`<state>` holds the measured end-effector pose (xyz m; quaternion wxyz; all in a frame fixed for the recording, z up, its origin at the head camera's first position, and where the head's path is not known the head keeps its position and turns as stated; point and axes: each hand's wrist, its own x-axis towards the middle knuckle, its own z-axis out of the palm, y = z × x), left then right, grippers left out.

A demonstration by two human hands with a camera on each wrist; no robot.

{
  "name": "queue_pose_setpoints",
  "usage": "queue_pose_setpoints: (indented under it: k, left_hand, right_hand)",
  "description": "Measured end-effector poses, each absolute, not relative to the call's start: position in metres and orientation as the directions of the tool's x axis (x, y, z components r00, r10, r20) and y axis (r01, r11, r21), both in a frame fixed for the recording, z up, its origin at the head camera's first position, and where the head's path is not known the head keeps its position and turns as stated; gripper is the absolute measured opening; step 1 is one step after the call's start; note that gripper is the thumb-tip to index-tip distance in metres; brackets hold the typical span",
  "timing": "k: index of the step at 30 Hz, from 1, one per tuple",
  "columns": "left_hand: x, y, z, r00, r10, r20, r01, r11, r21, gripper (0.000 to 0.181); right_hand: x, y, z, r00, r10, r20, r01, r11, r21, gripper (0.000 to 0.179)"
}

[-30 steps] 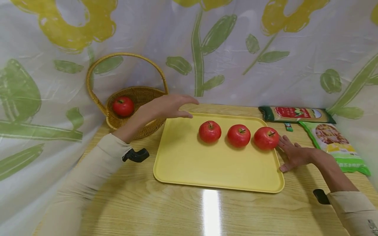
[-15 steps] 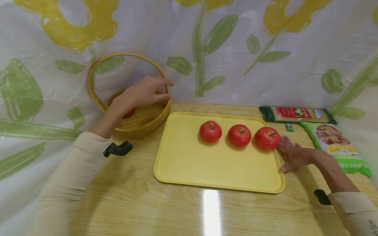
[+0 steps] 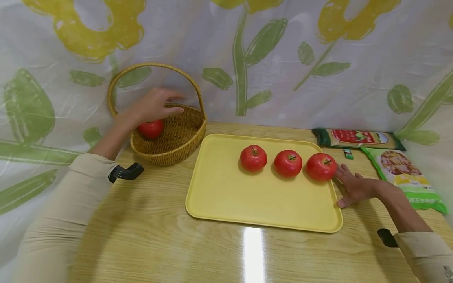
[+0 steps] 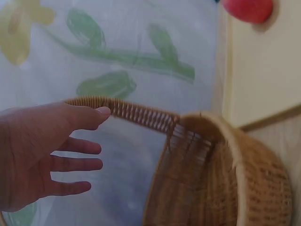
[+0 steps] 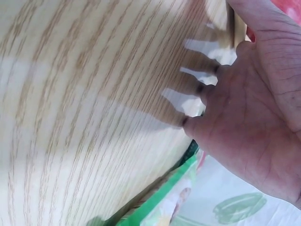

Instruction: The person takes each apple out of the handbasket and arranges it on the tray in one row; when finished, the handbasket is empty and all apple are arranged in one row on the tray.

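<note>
A woven basket with a tall handle stands at the back left, a red apple inside it. My left hand hovers over that apple within the handle's arch, fingers extended and holding nothing. In the left wrist view the left hand appears in front of the handle; whether they touch I cannot tell. To the right lies a yellow tray bearing a left apple, a middle apple and a right apple. My right hand rests spread at the tray's right edge, fingertips beside the right apple.
Behind the right hand lie a long dark-green-ended food packet, a tiny green packet and a green-and-white food bag. A flower-printed curtain closes off the back of the wooden table.
My left hand has moved left from over the tray's back left corner to above the basket, its fingers empty throughout. The right hand and the apples stay in place.
</note>
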<state>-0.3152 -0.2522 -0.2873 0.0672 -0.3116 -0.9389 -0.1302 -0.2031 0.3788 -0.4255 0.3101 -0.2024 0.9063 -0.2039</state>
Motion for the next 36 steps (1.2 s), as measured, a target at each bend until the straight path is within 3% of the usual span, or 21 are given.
queue_pose_setpoints:
  k: [20, 36]
  left_hand:
    - [-0.329, -0.314, -0.305, -0.908, 0.409, 0.092, 0.419, 0.893, 0.167, 0.044]
    - [-0.338, -0.324, -0.315, -0.932, 0.352, -0.091, 0.342, 0.934, 0.106, 0.046]
  right_hand:
    - [-0.208, 0.39, -0.438, -0.731, -0.476, -0.489, -0.191, 0.83, -0.524, 0.136]
    - [-0.208, 0.389, -0.435, -0.729, -0.476, -0.492, -0.2, 0.835, -0.512, 0.136]
